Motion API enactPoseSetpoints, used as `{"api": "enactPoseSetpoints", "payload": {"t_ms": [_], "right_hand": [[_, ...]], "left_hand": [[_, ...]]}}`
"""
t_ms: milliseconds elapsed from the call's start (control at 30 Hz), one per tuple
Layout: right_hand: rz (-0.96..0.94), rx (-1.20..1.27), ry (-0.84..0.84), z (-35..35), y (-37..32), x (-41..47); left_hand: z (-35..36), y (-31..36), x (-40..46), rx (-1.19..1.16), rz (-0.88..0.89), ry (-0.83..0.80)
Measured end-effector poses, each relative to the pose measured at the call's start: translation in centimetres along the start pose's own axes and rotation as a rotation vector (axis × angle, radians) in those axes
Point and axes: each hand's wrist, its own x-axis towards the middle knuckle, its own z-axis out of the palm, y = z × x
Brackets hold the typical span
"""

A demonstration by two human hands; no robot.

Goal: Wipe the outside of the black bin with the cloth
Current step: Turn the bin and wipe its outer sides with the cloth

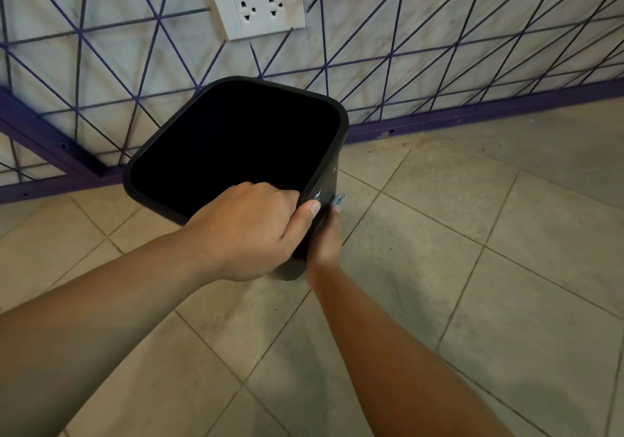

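A black bin [341, 139] with a square rounded mouth is tilted toward me above the tiled floor, close to the wall. My left hand [250, 230] grips its near rim, fingers curled inside and thumb on the outer wall. Below and to the right, my right hand [327, 237] presses against the bin's outer right side and holds a grey-blue cloth [338, 199]. Only a small corner of the cloth shows above my fingers; the remainder is hidden between hand and bin. Pale smudges mark the bin wall beside the cloth.
Behind the bin stands a pale wall with purple lines [439, 48], a white double socket [260, 4] and a purple skirting strip [472, 119]. Beige floor tiles [472, 268] spread to the right and toward me.
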Motion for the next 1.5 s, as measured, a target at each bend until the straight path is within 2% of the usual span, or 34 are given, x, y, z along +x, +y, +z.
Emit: {"api": "enactPoseSetpoints", "payload": {"t_ms": [133,300,367,667,800,933,1067,1233,1333,1500], "right_hand": [[-0.083,-0.072,-0.032,0.4,-1.5,-1.4],[-0.014,-0.008,-0.025,0.0,0.0,1.0],[-0.047,-0.029,-0.066,0.3,-1.2,-0.4],[-0.126,-0.085,-0.038,0.5,-1.7,-1.4],[-0.051,-0.03,-0.039,0.1,-0.6,0.4],[-0.141,-0.065,-0.063,0.5,-1.7,-1.4],[-0.031,0.015,-0.037,0.0,0.2,1.1],[-0.109,-0.062,-0.033,0.3,-0.8,-0.7],[0.003,0.025,-0.011,0.1,-0.3,0.4],[-0.029,-0.036,-0.022,-0.1,0.5,0.4]], "left_hand": [[0.1,-0.1,0.0,0.003,0.009,0.009],[0.1,-0.1,0.0,0.01,0.022,0.01],[0.1,-0.1,0.0,0.001,0.023,0.007],[0.0,-0.2,0.1,0.0,0.015,0.008],[0.0,-0.1,0.0,0.008,0.02,0.012],[0.0,-0.2,0.1,0.017,0.016,0.003],[0.0,-0.1,0.1,0.016,0.015,0.005],[-0.1,-0.2,0.1,0.002,0.013,-0.002],[-0.1,-0.1,0.1,0.007,0.011,0.005],[-0.2,-0.2,0.1,0.022,0.015,-0.003]]}}
